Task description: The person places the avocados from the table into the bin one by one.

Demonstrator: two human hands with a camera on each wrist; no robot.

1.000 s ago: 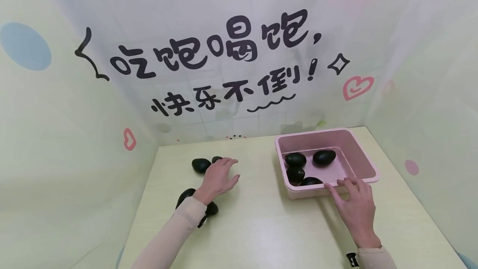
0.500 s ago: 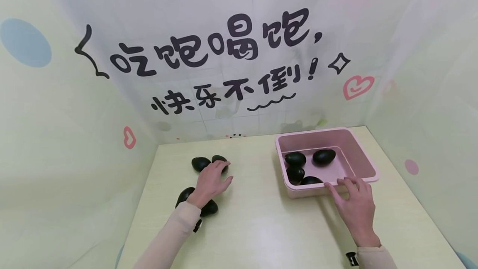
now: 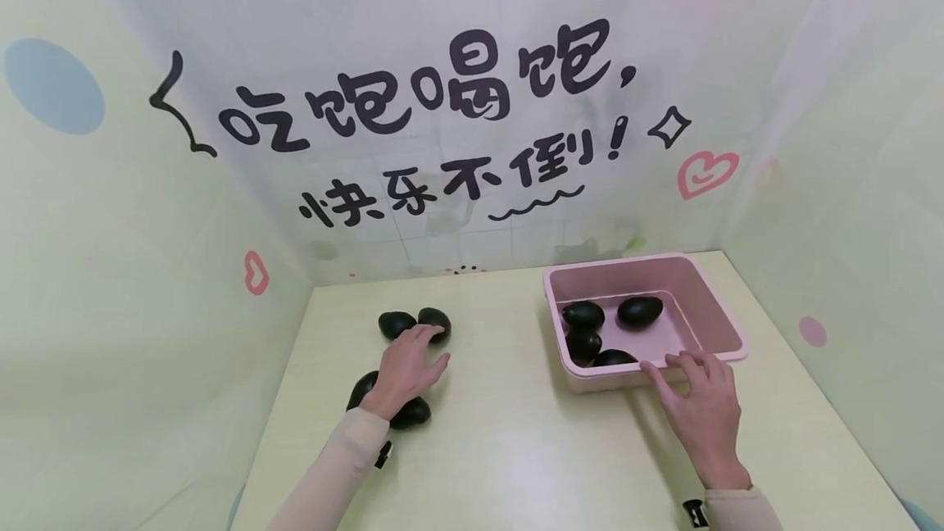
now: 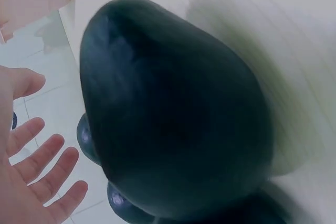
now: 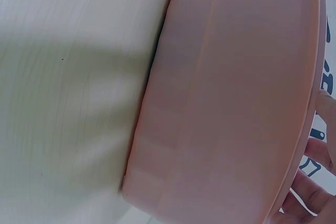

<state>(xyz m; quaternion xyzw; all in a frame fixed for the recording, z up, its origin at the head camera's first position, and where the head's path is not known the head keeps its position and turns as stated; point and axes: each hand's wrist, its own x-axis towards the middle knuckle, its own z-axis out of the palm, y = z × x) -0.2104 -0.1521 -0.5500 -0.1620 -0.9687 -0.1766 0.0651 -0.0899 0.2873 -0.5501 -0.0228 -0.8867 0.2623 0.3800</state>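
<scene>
Pink bin (image 3: 627, 275) | right hand (image 3: 701, 415) — grip curled on near rim (image 3: 605, 369) | left hand (image 3: 404, 369) — grip free, fingers extended over dark fruit (image 3: 437, 320)

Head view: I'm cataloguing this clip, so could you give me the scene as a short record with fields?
Container: pink bin, on the right side of the table
Contents: four dark fruits visible
Loose items: at least four loose fruits on the left, some partly hidden
Left grip: over the loose fruits, holding nothing; contact unclear
Right grip: holding the bin's near rim
</scene>
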